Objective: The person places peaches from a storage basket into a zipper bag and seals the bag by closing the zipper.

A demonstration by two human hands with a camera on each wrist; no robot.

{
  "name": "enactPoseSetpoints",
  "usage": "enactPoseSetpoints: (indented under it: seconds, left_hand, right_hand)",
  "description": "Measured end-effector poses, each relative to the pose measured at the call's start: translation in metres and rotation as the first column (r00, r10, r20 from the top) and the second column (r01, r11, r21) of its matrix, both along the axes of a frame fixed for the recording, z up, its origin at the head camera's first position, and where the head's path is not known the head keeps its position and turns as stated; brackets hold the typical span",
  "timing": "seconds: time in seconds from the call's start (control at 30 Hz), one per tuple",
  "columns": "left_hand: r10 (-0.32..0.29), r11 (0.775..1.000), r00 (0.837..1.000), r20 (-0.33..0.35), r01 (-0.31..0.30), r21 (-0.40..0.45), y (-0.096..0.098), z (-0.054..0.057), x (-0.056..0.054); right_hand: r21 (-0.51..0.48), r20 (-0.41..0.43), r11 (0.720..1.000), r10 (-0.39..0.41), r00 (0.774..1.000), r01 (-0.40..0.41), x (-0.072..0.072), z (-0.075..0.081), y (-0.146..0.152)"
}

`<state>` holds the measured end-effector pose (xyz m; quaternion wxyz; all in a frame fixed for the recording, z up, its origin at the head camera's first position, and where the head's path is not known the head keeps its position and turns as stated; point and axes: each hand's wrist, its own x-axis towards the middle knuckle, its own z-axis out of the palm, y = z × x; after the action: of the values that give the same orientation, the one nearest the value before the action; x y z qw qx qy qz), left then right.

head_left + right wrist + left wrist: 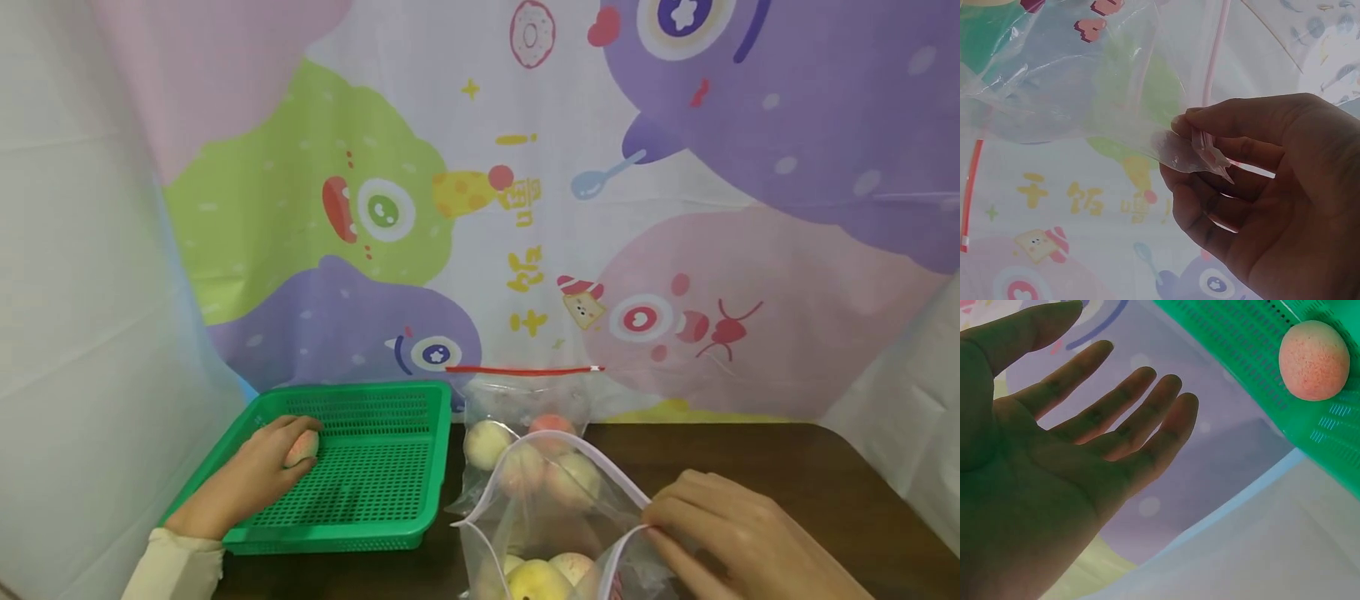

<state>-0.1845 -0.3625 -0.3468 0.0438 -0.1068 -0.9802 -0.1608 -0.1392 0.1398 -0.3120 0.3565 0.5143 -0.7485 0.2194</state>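
Note:
In the head view my left hand (pixel 258 462) reaches into a green basket (pixel 337 535), its fingers and thumb around a peach (pixel 302 450). The left wrist view differs: there the left hand (pixel 1085 444) has spread fingers and a bare palm, with a pinkish peach (pixel 1314 360) apart from it in the basket. My right hand (pixel 731 529) pinches the rim of a clear zip bag (pixel 592 450). Thumb and index finger grip that bag's corner in the right wrist view. The bag's mouth gapes, showing a yellow fruit (pixel 536 579) and peach-like fruits inside.
Behind the gripped bag stands another clear zip bag with a red zip (pixel 525 371), containing several round fruits, among them a pale one (pixel 487 444). Both bags are right of the basket on a dark wooden table (pixel 810 475). A cartoon-printed curtain (pixel 480 125) hangs behind.

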Motion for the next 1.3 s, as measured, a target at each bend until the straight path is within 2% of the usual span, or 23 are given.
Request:
enactPoseSetpoints:
  seconds: [0.53, 0.73, 0.93, 1.3]
  left_hand:
    - [-0.031, 0.998, 0.999, 0.026, 0.033, -0.055, -0.009, -0.006, -0.02]
    - [-0.055, 0.995, 0.998, -0.01, 0.053, -0.089, -0.011, -0.006, -0.03]
    - [-0.058, 0.995, 0.998, -0.035, 0.055, -0.079, -0.014, -0.012, -0.033]
    - [-0.051, 0.996, 0.999, 0.008, 0.051, -0.072, -0.02, -0.021, -0.044]
  right_hand:
    - [0.024, 0.029, 1.0, -0.012, 1.0, 0.011, 0.0, 0.001, 0.002]
    - [0.014, 0.014, 1.0, -0.009, 1.0, 0.009, 0.0, 0.001, 0.001]
    - [0.008, 0.021, 1.0, -0.005, 1.0, 0.005, 0.0, 0.001, 0.002]
    - [0.032, 0.062, 0.999, -0.012, 0.998, 0.01, 0.002, 0.001, 0.004]
